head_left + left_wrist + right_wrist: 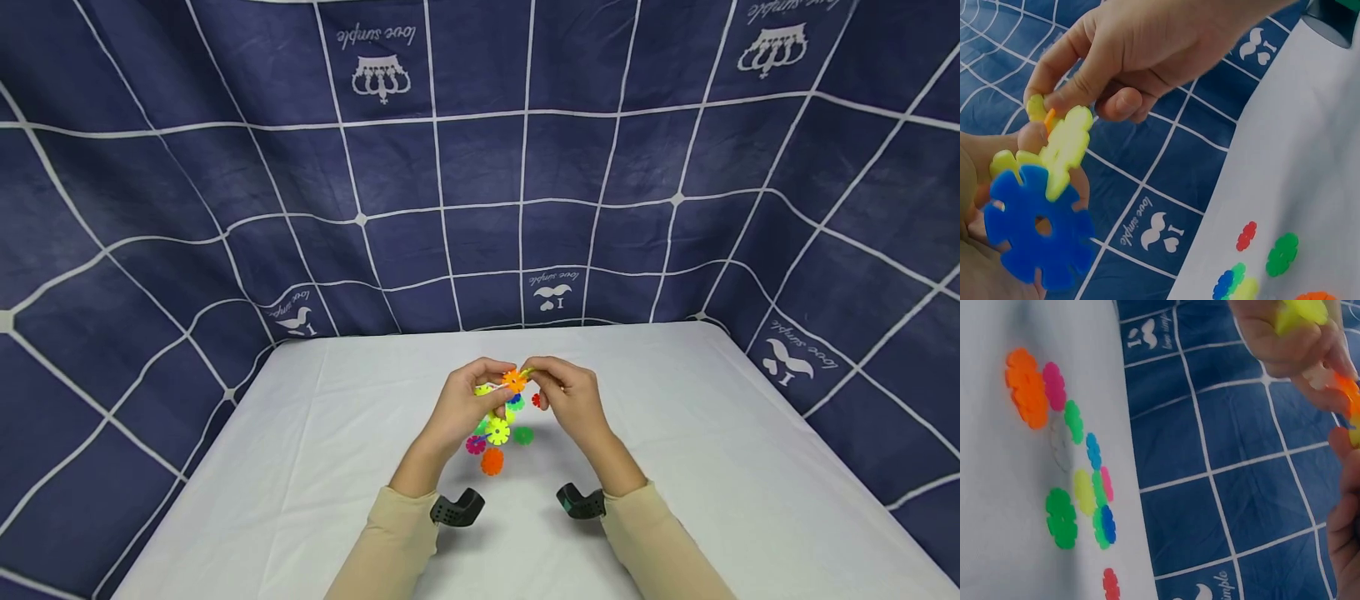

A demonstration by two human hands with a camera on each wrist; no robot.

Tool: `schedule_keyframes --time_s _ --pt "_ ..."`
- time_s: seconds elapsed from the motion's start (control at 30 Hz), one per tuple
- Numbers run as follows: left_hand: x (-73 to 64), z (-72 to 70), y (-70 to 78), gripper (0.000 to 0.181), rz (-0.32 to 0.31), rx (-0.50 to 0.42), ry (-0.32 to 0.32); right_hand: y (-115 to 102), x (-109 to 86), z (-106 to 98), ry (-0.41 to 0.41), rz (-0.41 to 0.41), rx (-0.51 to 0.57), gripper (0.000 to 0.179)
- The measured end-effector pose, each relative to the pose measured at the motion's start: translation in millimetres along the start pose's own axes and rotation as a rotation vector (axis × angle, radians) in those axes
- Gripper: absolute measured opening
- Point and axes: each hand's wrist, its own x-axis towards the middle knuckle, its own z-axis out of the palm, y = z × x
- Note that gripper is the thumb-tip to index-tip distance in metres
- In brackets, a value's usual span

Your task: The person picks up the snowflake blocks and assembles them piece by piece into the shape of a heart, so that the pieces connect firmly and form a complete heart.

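Above the table, my left hand (467, 402) holds a joined set of flower-shaped plastic discs. In the left wrist view a blue disc (1066, 240) and a yellow-green disc (1067, 147) of that set are near. An orange disc (514, 381) faces up between the hands, left fingertips at its edge. My right hand (573, 396) pinches a small yellow disc (1035, 107) between thumb and forefinger, right beside the orange one. From the right wrist, the orange disc (1347, 387) shows between both hands' fingertips, the right hand (1344, 506) partly cut off.
Loose discs lie on the white tabletop under the hands: an orange one (1027, 387), a green one (1061, 519), a magenta one (1054, 386), a red one (1110, 585) and several more. A blue gridded cloth (480, 167) hangs around the table's back and sides.
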Motion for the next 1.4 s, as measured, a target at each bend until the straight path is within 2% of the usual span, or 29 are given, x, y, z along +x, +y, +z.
schedule_keyframes --time_s 0.13,0.23,0.53,0.73,0.83,0.93,1.03,1.17,1.3,1.4 --pt "-0.7 0.5 2.1 0.034 -0.014 -0.003 0.014 14 -2.9 8 0.06 -0.075 0.013 0.016" --pt "-0.7 0.7 2.1 0.033 -0.021 -0.011 0.02 21 -3.5 9 0.06 -0.086 0.015 0.016" --pt "-1.4 -0.5 0.4 0.031 -0.023 -0.065 -0.033 22 -0.9 -1 -0.045 0.027 -0.036 0.022" --pt "-1.8 -3.7 0.2 0.029 0.001 -0.079 -0.009 26 0.4 -4 -0.081 0.039 -0.072 0.027" --pt "-1.1 -4.5 0.1 0.029 0.004 -0.078 0.027 28 1.2 -5 -0.101 0.094 -0.08 0.031" --pt "-0.3 -4.4 0.2 0.027 -0.014 -0.054 0.073 33 0.4 -6 -0.155 0.201 -0.085 0.029" --pt "0.1 -3.8 0.3 0.025 -0.029 -0.034 0.112 39 -1.6 -5 -0.252 0.31 -0.107 0.025" --pt "0.7 -3.2 -0.8 0.022 -0.045 -0.048 0.144 50 -6.4 -1 -0.376 0.398 -0.161 0.022" --pt "2.0 -3.0 -2.7 0.019 -0.061 -0.068 0.167 65 -12.2 3 -0.455 0.435 -0.21 0.02" --pt "2.1 -2.7 -3.0 0.018 -0.066 -0.075 0.177 73 -16.6 5 -0.516 0.418 -0.236 0.019"
